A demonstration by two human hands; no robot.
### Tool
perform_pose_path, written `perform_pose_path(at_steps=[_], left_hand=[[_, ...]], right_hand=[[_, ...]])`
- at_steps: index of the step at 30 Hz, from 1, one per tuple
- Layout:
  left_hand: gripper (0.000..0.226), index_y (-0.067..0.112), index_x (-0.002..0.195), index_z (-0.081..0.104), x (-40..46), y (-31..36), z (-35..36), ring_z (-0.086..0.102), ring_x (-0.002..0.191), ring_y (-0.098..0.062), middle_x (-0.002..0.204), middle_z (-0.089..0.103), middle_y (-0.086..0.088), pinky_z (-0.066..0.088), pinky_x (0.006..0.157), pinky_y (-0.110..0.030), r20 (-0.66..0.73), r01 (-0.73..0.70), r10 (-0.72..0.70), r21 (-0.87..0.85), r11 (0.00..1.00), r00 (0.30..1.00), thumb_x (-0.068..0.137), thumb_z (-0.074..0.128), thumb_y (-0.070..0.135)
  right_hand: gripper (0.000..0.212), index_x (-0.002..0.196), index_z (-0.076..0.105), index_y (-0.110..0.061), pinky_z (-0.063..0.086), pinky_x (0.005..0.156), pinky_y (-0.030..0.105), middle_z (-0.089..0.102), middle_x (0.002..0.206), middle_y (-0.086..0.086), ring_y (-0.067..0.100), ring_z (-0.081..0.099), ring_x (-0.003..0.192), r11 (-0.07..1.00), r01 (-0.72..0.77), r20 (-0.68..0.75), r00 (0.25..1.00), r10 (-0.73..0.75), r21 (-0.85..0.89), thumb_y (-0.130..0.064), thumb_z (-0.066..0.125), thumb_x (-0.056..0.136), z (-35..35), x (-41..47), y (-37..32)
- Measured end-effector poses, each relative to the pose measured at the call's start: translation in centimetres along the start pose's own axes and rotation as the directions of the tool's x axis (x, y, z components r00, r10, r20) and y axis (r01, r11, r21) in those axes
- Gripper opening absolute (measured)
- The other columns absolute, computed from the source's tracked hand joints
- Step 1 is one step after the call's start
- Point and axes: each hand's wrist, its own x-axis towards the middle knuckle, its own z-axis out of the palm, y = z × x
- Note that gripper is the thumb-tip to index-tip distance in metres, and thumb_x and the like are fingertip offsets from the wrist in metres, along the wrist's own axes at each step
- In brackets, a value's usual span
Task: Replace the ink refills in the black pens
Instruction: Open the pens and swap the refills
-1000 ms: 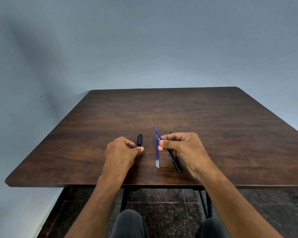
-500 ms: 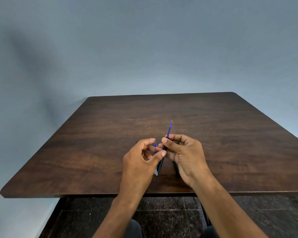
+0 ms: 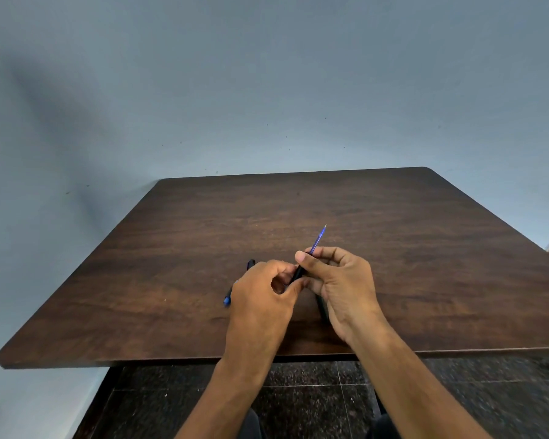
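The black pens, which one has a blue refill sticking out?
The black pen barrel pinched between both hands: a blue refill pokes from its far end. The other black pieces lie on the table.

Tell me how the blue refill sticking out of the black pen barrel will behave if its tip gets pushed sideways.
The blue refill is a thin tube, so it would probably flex rather than stay rigid. It looks very light. With the right hand gripping the black pen barrel just below it, it likely bends at that point, not slips out. On the table alone, it might roll.

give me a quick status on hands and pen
Right hand grips black pen barrel, blue refill sticking out. Left hand pinching barrel's near end. Nothing in the way.
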Motion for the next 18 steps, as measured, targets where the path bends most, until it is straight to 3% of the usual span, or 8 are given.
perform_pose_path(at_steps=[3, 7, 18], left_hand=[[0.02, 0.026, 0.089, 0.076, 0.3, -0.2, -0.1, 0.065, 0.074, -0.001, 0.078, 0.068, 0.015, 0.056, 0.069, -0.028, -0.017, -0.008, 0.008, -0.003, 1.0, 1.0, 0.072, 0.087, 0.024], [0.019, 0.027, 0.087, 0.076, 0.5, -0.2, -0.1, 0.065, 0.076, -0.001, 0.08, 0.067, 0.014, 0.056, 0.072, -0.029, -0.014, -0.04, 0.04, 0.018, 0.999, 0.999, 0.072, 0.086, 0.021], [0.02, 0.03, 0.088, 0.074, 0.3, 0.0, 0.9, 0.064, 0.078, 0.0, 0.083, 0.065, 0.018, 0.057, 0.072, -0.031, 0.029, -0.084, 0.083, 0.05, 0.995, 0.996, 0.074, 0.085, 0.022]], right_hand=[[0.015, 0.066, 0.078, -0.008, 0.062, 0.062, 0.033, 0.075, 0.071, 0.013, 0.024, 0.075, 0.067, 0.999, 0.028, 0.025, 0.999, -0.027, -0.027, -0.001, 0.081, 0.079, -0.6, 0.1, -0.5], [0.007, 0.072, 0.08, -0.001, 0.063, 0.067, 0.037, 0.074, 0.074, 0.019, 0.028, 0.073, 0.071, 0.995, 0.057, 0.004, 0.998, -0.057, -0.076, -0.005, 0.081, 0.078, -1.7, 0.2, -1.3], [0.014, 0.081, 0.072, 0.008, 0.058, 0.054, 0.029, 0.068, 0.062, 0.015, 0.022, 0.064, 0.051, 0.975, 0.184, -0.129, 0.971, -0.2, -0.122, -0.004, 0.076, 0.086, -5.4, 2.6, -6.9]])
